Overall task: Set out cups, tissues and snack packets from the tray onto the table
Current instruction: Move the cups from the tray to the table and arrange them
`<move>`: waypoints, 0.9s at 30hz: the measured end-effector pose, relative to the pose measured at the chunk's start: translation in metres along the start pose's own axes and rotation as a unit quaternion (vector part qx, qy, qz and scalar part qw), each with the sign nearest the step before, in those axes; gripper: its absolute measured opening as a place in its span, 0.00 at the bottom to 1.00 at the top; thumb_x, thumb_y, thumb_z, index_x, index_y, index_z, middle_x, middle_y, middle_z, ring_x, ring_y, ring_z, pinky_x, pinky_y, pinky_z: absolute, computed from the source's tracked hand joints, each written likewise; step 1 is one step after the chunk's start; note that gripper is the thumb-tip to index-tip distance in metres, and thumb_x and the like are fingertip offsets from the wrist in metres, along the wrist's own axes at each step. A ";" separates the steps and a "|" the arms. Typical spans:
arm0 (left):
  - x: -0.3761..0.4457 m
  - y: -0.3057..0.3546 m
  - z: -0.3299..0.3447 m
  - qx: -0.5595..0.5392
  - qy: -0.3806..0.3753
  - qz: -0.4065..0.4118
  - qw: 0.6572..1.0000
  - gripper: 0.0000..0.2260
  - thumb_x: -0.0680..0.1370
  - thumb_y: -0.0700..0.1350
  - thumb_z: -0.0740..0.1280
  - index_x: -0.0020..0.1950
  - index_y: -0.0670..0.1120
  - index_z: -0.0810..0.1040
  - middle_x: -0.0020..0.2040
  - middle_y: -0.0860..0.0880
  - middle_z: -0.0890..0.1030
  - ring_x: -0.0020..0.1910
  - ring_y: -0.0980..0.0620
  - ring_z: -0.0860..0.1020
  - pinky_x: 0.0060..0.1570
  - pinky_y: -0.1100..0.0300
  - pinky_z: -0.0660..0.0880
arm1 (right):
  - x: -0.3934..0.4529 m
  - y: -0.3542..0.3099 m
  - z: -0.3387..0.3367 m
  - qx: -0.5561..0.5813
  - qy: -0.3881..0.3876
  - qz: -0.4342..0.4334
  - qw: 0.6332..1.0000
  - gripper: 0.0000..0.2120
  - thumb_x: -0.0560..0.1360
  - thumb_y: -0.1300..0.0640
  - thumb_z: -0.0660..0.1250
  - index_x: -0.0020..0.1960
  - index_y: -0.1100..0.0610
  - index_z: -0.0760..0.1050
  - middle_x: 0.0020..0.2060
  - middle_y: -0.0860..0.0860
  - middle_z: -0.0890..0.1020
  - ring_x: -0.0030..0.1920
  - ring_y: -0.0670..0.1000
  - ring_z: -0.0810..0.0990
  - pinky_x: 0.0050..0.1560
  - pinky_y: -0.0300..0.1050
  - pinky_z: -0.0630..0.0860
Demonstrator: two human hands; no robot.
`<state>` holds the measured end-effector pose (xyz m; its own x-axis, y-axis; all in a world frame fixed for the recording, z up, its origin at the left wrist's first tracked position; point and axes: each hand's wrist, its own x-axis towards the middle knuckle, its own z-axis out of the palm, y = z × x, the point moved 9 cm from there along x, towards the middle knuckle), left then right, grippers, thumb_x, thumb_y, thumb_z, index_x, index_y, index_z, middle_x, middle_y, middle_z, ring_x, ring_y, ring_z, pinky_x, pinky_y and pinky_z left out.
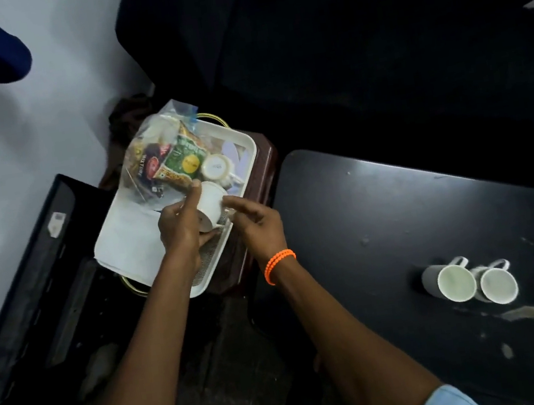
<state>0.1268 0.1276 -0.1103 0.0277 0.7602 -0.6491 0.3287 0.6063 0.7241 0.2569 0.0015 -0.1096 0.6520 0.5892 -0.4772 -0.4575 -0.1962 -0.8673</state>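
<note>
A white tray (pixel 242 140) rests on a small brown stool. On it lie a clear bag of snack packets (pixel 161 155), a white tissue sheet (pixel 128 237) and an upturned white cup (pixel 216 167). Over the tray, my left hand (pixel 179 226) holds a second white cup (pixel 210 204) tilted on its side. My right hand (pixel 254 221), with an orange bead bracelet on the wrist, touches that cup's right side at the handle. Two white cups (pixel 471 282) stand upright side by side on the black table (pixel 380 206) at the right.
A dark flat panel (pixel 30 300) leans at the left of the stool. A brown cloth (pixel 128 115) lies behind the tray by the white wall. Black seating fills the top right. The table surface shows scuffs and a scrap (pixel 523 313) near the cups.
</note>
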 end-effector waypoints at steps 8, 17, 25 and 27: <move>-0.060 -0.044 0.103 -0.170 -0.220 -0.071 0.958 0.15 0.81 0.54 0.67 0.62 0.46 0.81 0.52 0.44 0.87 0.49 0.48 0.86 0.47 0.52 0.82 | -0.012 0.022 -0.070 0.141 0.037 0.092 0.985 0.21 0.73 0.50 0.77 0.63 0.55 0.80 0.54 0.52 0.86 0.53 0.51 0.86 0.48 0.45 0.83; -0.116 -0.104 0.187 0.117 -0.261 -0.001 0.958 0.11 0.84 0.42 0.63 0.46 0.50 0.83 0.46 0.52 0.84 0.49 0.52 0.80 0.51 0.57 0.78 | -0.049 0.054 -0.209 0.004 0.193 0.026 0.981 0.33 0.60 0.62 0.83 0.63 0.53 0.78 0.59 0.55 0.83 0.59 0.55 0.83 0.59 0.49 0.81; -0.179 -0.198 0.239 0.211 -0.374 -0.046 0.902 0.13 0.85 0.43 0.63 0.67 0.47 0.81 0.55 0.49 0.85 0.48 0.54 0.80 0.49 0.60 0.80 | -0.125 0.104 -0.307 -0.111 0.372 0.058 0.920 0.33 0.58 0.51 0.84 0.62 0.45 0.81 0.54 0.45 0.78 0.56 0.49 0.82 0.59 0.52 0.81; -0.189 -0.211 0.248 0.235 -0.390 -0.040 0.890 0.13 0.84 0.43 0.64 0.67 0.48 0.82 0.58 0.50 0.85 0.52 0.54 0.82 0.56 0.55 0.80 | -0.139 0.113 -0.320 -0.097 0.400 0.073 0.909 0.33 0.57 0.50 0.85 0.61 0.45 0.82 0.53 0.44 0.78 0.54 0.47 0.82 0.57 0.50 0.82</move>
<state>0.2868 -0.2017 -0.1987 0.5731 0.2160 -0.7905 0.7115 0.3475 0.6108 0.3078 -0.3533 -0.1868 0.8590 -0.1965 -0.4728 -0.5101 -0.4063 -0.7581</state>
